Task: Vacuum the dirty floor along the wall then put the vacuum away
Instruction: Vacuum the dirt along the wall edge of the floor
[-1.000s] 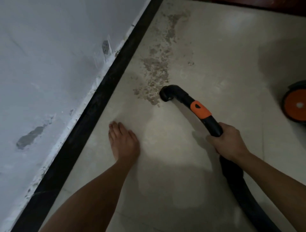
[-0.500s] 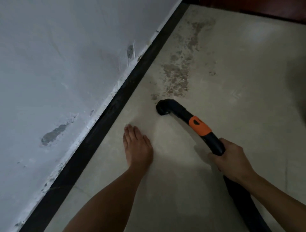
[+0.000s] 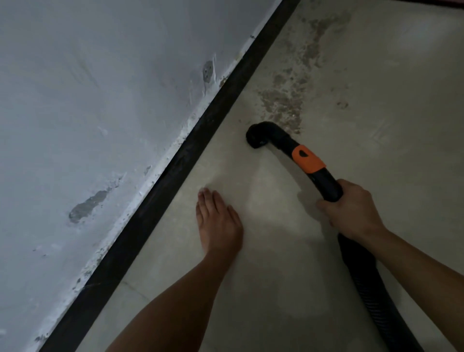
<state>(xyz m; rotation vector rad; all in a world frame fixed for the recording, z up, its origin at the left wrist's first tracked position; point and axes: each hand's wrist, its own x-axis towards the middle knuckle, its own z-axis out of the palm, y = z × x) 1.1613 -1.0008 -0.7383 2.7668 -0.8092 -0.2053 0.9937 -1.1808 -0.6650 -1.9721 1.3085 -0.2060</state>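
Observation:
A black vacuum hose nozzle (image 3: 258, 137) with an orange collar (image 3: 307, 159) lies mouth-down on the pale floor, just below and left of a patch of brown-grey dirt (image 3: 283, 105). The dirt runs away along the wall toward the top of the view. My right hand (image 3: 351, 211) grips the black tube behind the collar. The ribbed hose (image 3: 371, 289) trails back under my right forearm. My left hand (image 3: 218, 221) rests flat on the floor, fingers straight, left of the tube and holding nothing.
A white, chipped wall (image 3: 100, 100) fills the left side, with a black skirting strip (image 3: 175, 170) running diagonally along its foot. A dark reddish edge (image 3: 426, 2) shows at the top right.
The nozzle has slid off the near end of the dirt patch toward the wall, leaving that floor paler. The orange vacuum wheel at the right has left the view.

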